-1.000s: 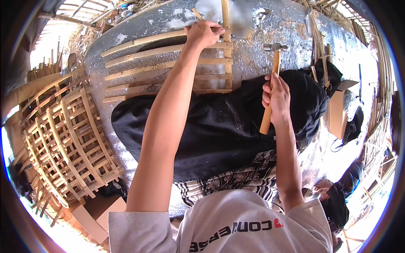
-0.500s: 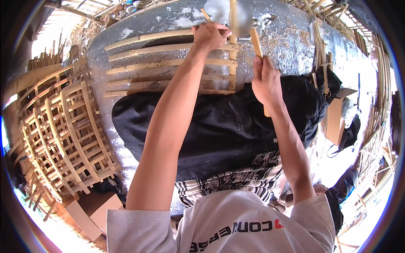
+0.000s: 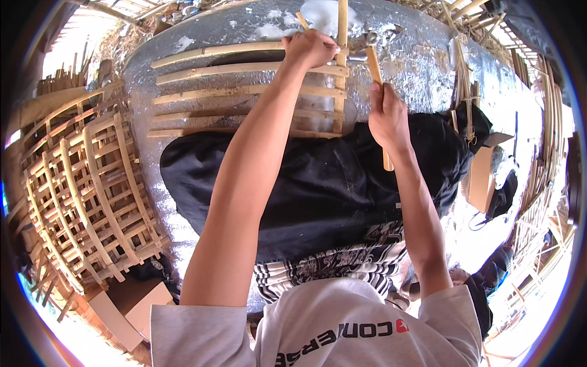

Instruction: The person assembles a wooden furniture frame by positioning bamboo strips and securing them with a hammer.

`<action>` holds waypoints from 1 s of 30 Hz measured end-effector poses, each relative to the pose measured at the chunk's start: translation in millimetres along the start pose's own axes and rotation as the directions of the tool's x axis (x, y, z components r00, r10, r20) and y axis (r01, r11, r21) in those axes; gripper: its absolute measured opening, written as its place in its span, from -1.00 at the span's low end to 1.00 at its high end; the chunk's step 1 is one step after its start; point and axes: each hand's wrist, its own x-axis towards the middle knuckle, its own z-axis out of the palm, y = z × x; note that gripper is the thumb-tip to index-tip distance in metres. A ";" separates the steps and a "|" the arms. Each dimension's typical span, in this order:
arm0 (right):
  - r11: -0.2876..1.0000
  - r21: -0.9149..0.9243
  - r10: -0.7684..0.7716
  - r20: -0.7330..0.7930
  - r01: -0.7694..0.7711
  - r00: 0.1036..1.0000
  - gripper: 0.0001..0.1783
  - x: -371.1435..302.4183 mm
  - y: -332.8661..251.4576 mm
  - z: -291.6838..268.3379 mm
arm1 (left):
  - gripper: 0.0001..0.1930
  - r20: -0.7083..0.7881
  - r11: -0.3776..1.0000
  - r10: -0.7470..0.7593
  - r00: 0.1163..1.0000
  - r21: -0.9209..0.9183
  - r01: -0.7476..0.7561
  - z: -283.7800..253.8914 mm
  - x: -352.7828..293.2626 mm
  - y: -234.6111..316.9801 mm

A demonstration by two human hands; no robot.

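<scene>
My left hand (image 3: 310, 49) is closed over the far end of a frame of bamboo slats (image 3: 226, 71), its fingertips pinched beside the upright bamboo strip (image 3: 342, 24). What they pinch is too small to make out. A short bamboo piece (image 3: 302, 20) pokes out beyond the knuckles. In my right hand (image 3: 389, 116), wrapped round its wooden handle, is a hammer (image 3: 373, 66). The metal head lies close to the right side of the upright strip, near my left fingertips. Several slats run leftward from that strip, roughly parallel.
Black cloth (image 3: 312, 189) covers my lap below the slats. A silvery sheet (image 3: 422, 79) lies under the work. Finished-looking bamboo lattice panels (image 3: 92, 196) stand at the left, above an open cardboard box (image 3: 113, 315). Another box (image 3: 482, 177) and bundled bamboo strips (image 3: 541, 165) are at the right.
The hammer head, blurred and farther up before, is now lower and sharper beside the upright strip. My left hand and the slat frame have shifted slightly right in view.
</scene>
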 end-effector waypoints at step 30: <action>0.978 -0.072 -0.202 -0.097 0.196 0.975 -0.74 5.8 -60.1 -20.1 | -0.81 -0.093 0.995 0.093 0.991 -0.027 -0.096 10.5 -4.3 -12.8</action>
